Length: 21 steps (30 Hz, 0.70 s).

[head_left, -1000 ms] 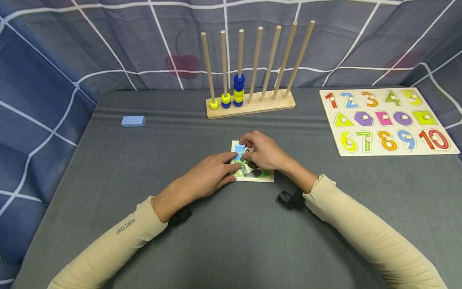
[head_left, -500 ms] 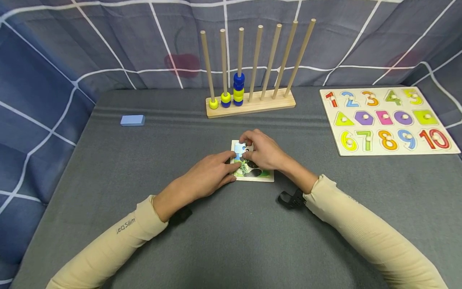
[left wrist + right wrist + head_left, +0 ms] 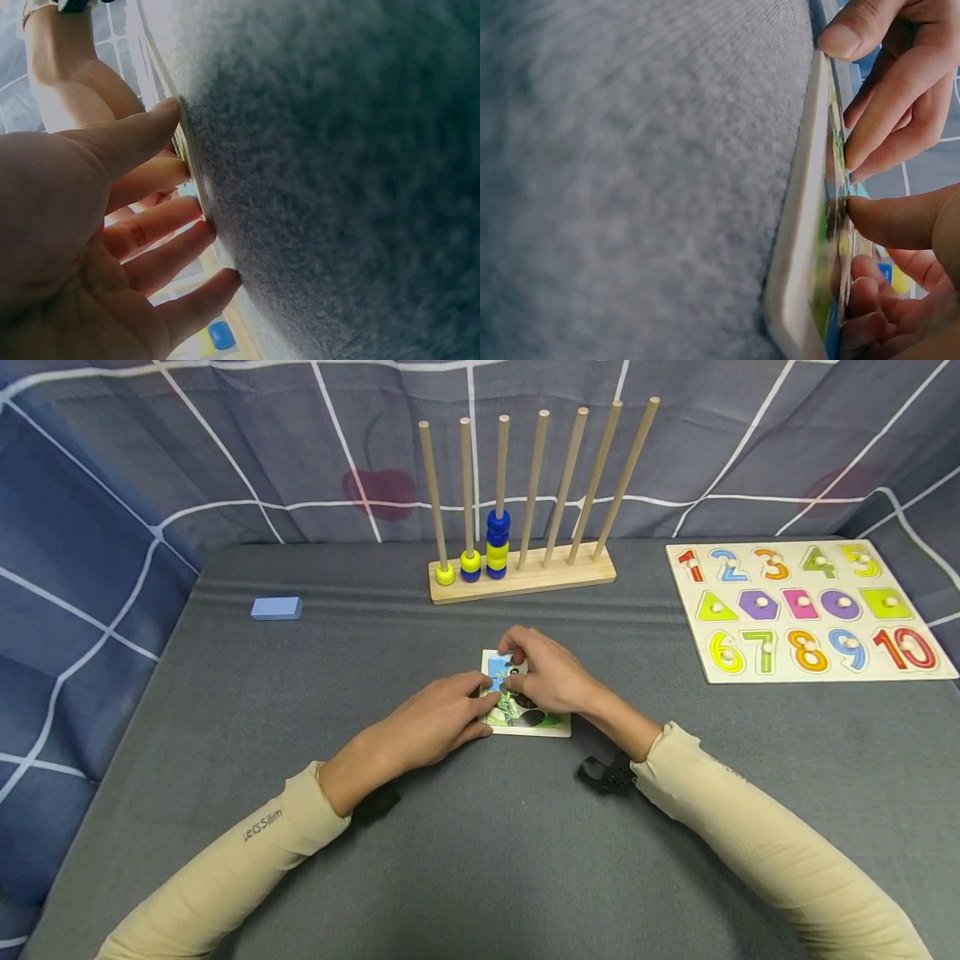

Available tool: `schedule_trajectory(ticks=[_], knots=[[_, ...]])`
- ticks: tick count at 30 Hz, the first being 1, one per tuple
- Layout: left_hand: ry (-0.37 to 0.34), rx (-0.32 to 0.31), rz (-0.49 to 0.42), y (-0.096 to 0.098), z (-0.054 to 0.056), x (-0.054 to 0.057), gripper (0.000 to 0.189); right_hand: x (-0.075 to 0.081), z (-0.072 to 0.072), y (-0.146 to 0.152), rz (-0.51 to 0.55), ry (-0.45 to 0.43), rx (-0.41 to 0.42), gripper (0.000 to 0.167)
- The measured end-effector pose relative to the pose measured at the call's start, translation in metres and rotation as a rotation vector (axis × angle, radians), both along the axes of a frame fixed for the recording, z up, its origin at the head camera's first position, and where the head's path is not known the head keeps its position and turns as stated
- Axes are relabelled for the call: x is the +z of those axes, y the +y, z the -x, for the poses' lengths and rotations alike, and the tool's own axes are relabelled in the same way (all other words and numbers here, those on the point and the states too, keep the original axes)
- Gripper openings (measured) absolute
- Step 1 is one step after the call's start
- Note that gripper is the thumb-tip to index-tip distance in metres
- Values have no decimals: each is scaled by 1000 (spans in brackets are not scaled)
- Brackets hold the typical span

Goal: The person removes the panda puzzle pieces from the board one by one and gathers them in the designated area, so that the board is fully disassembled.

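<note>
A small picture jigsaw puzzle [image 3: 528,719] with a pale frame lies flat on the grey table, showing a panda, greenery and blue sky. My left hand [image 3: 442,718] rests at its left side, fingertips on the picture and thumb at the lower left corner. In the left wrist view, those fingers [image 3: 161,217] are spread and nearly straight along the edge. From the right, my right hand [image 3: 551,672] curls over the upper part, thumb and index pinching at a puzzle piece [image 3: 514,672] within the frame. Much of that piece is hidden. The right thumb [image 3: 892,221] touches the picture.
Behind the puzzle stands a wooden peg stand [image 3: 525,578] with seven-odd upright rods, several blue and yellow beads on the left ones. A number and shape peg board [image 3: 757,646] lies at the right. A blue block [image 3: 277,608] sits at the left. A checked curtain [image 3: 300,452] hangs behind.
Both hands stay almost in place on the puzzle. Around the right fingertips, the blue part of the picture shifts slightly. Everything else is still.
</note>
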State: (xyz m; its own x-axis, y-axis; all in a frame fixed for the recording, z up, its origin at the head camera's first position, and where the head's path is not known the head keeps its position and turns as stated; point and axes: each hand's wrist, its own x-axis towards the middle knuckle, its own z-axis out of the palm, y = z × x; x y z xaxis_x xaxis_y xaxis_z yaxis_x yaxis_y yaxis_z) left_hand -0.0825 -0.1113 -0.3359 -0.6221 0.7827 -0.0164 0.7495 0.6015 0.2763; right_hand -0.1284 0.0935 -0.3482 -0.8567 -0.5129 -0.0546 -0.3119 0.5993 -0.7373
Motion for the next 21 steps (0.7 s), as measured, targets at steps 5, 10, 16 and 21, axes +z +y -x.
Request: schedule_trajectory(ticks=[5,10,16,21], knots=[[0,-4,3,0,1,0,36,-1,0,1,32,-15,-3,29],[-1,-5,0,-1,1,-1,36,-2,0,2,85,-25,-6,23],[2,-10,-7,-1,1,0,36,-4,1,3,128,-24,7,19],[13,-15,-3,-1,1,0,35,-5,2,4,136,-13,24,19]])
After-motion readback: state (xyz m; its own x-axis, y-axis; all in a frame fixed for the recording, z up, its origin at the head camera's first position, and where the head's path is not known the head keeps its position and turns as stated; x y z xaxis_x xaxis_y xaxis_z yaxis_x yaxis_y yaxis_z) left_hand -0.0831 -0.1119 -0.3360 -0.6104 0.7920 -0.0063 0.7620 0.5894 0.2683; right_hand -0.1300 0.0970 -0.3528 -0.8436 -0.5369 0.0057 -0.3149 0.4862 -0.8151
